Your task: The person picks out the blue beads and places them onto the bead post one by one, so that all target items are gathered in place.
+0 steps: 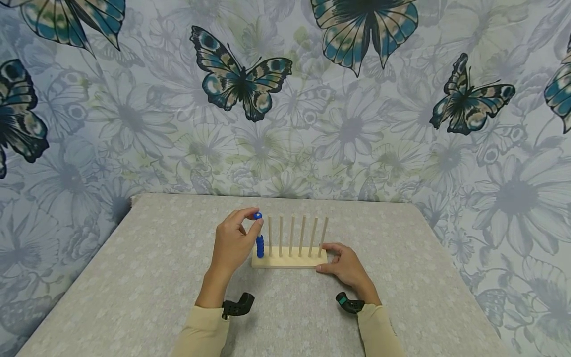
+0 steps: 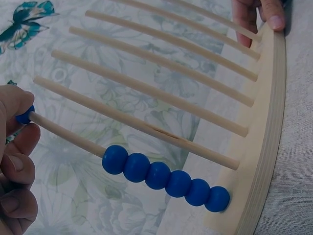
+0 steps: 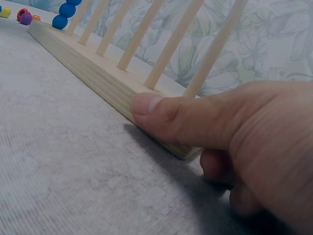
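A pale wooden base (image 1: 290,264) with a row of upright pegs (image 1: 292,235) stands on the table. Between thumb and fingertip my left hand (image 1: 229,245) pinches a blue bead (image 2: 24,116) at the top of the leftmost peg (image 2: 68,134). Several more blue beads (image 1: 260,247) are stacked on that peg, down against the base. The other pegs carry no beads. My right hand (image 1: 345,267) grips the right end of the base, its thumb (image 3: 146,104) along the front edge and the other fingers partly hidden behind.
In the right wrist view, loose beads lie past the far left end of the base, among them a yellow bead (image 3: 5,12) and a purple bead (image 3: 26,19). A patterned cloth covers the table (image 1: 147,277). Behind it hangs a butterfly-print backdrop (image 1: 357,124).
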Available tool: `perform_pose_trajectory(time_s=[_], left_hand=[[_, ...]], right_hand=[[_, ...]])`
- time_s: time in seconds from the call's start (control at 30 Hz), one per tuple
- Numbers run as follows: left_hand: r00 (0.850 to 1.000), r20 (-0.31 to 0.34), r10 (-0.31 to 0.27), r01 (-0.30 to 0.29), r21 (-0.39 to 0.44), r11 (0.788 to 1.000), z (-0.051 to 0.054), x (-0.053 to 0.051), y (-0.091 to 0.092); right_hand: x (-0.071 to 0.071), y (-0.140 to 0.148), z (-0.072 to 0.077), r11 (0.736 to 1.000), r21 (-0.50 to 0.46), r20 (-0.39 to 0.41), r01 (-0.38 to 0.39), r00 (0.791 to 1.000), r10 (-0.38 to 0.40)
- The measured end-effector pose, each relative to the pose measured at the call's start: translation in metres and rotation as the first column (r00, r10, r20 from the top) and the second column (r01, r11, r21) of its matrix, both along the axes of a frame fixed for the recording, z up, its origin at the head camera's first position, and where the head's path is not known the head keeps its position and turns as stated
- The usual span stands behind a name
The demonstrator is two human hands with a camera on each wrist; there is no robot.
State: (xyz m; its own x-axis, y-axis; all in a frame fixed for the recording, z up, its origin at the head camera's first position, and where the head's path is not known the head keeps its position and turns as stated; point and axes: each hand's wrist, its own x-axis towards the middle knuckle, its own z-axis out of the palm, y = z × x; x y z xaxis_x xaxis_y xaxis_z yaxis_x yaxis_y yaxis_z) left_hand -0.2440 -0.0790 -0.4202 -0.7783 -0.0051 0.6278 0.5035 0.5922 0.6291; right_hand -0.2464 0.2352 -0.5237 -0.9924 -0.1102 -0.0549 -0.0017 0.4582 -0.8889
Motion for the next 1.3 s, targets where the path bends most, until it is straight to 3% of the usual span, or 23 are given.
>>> perform_pose_trajectory(time_s=[0.6,1.3], left_hand=[[0.999,0.041,0.023,-0.022,-0.017,1.000,-0.003,0.003,-0.001],[0.998,-0.029,0.052,-0.052,-0.010,0.999,0.008,0.007,-0.006]], right_hand=[[0.003,0.000,0.000,1.000,0.008,0.007,0.003,1.000,-0.003],[0.002,-0.001,0.003,1.000,0.005,0.002,-0.005,1.000,0.005]])
